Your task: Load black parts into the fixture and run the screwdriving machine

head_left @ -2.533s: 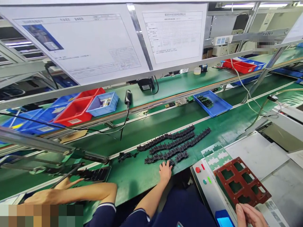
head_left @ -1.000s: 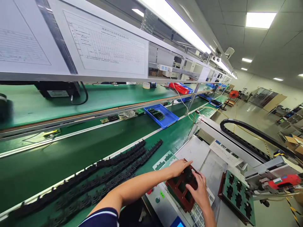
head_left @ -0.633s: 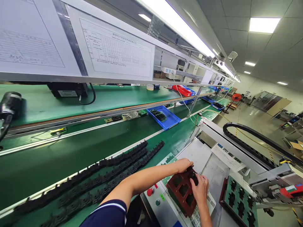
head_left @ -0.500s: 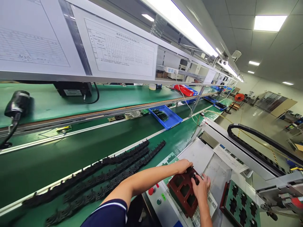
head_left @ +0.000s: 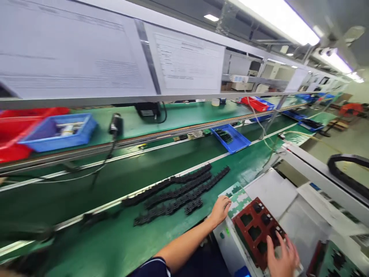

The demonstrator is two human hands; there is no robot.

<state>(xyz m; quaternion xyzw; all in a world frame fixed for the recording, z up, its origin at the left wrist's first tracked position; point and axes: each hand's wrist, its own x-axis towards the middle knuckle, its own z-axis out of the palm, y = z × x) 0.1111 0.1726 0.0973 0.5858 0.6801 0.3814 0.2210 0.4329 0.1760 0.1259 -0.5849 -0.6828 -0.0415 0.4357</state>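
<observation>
My left hand (head_left: 221, 210) is off the fixture, beside its upper left edge and over the corner of a green-and-white patterned plate (head_left: 240, 200). Its fingers are loosely bent and apart from the thumb, and nothing shows in them. My right hand (head_left: 284, 256) is over the lower right of the reddish-brown fixture (head_left: 250, 239), thumb and fingers spread. The fixture has several cut-outs; small black parts (head_left: 266, 219) sit in those along its right side. Several rows of black plastic parts (head_left: 184, 192) lie on the green bench to the left.
A blue tray (head_left: 238, 143) of dark green pieces stands beyond the rows. A second fixture with a green top (head_left: 341, 261) is at lower right. Red bins (head_left: 14, 134) and a blue bin (head_left: 57, 132) sit on the far-left shelf. A white machine rail (head_left: 308, 165) runs at right.
My left hand has left the fixture and moved left. My right hand has opened from its grip near the black part and shifted lower on the fixture. The view has swung left.
</observation>
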